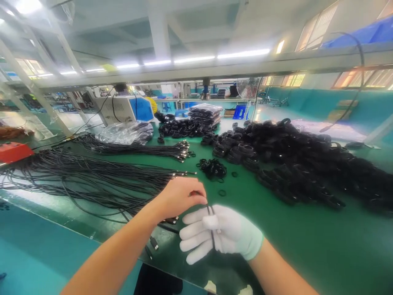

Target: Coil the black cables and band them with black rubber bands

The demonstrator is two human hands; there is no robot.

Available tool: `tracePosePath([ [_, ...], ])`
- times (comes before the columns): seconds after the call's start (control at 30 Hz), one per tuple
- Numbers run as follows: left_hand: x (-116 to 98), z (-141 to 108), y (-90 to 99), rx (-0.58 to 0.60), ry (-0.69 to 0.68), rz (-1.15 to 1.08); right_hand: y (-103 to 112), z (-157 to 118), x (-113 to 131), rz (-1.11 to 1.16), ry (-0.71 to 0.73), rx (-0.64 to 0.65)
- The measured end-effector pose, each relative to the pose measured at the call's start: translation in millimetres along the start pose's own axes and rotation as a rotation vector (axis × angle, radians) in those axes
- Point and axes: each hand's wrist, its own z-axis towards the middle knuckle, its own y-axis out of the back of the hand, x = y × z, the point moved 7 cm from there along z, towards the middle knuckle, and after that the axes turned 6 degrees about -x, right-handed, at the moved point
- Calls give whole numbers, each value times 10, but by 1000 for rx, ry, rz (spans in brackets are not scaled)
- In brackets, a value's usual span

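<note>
My bare left hand (184,194) is closed in a pinch, thumb and index finger at the top of a thin black band (212,237). My right hand (217,231), in a white glove, has its palm turned up and its thumb folded over the band's strands. Its other fingers stretch out to the left. Whether the band is a rubber ring or a piece of cable, I cannot tell. Just beyond the hands lie a loose black ring (222,192) and a small heap of black rings (213,168). Cable plugs (154,243) lie below my left wrist.
Long black cables (92,176) spread over the green table (245,229) at left. Coiled black cables (294,159) are heaped at right. Behind are clear plastic bags (125,133), a white-and-blue machine (129,108) and stacked packs (205,112). A red box (15,152) sits far left.
</note>
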Motion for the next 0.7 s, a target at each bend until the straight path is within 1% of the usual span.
tracePosePath([
  [0.1,224,5,-157,17,61,-118,-45,-7,91,102,63,12],
  [0.17,387,-52,-309,16,117,-108,-36,-31,226,162,158,-3],
  [0.23,486,-175,-470,-1,171,-9,29,-71,398,189,295,-63],
  [0.3,474,-354,-618,11,220,201,135,-116,542,179,426,-158],
  [0.33,410,-445,-676,37,220,323,190,-133,581,162,471,-206],
  [0.37,304,-522,-713,69,188,436,243,-141,590,139,495,-254],
  [0.4,160,-574,-722,93,119,514,285,-136,566,108,492,-290],
  [0.43,-9,-594,-691,93,20,547,312,-121,514,73,469,-307],
  [0.47,-178,-582,-603,54,-83,556,313,-96,439,41,426,-293],
  [0.5,-319,-542,-463,-18,-166,555,291,-66,344,13,365,-250],
  [0.53,-416,-481,-299,-89,-221,546,246,-38,242,-9,295,-184],
  [0.57,-469,-406,-156,-119,-262,515,188,-18,142,-19,225,-108],
  [0.63,-449,-240,63,-106,-264,378,76,1,-14,-8,107,11],
  [0.7,-326,-109,143,-48,-186,154,-1,14,-98,25,35,53],
])
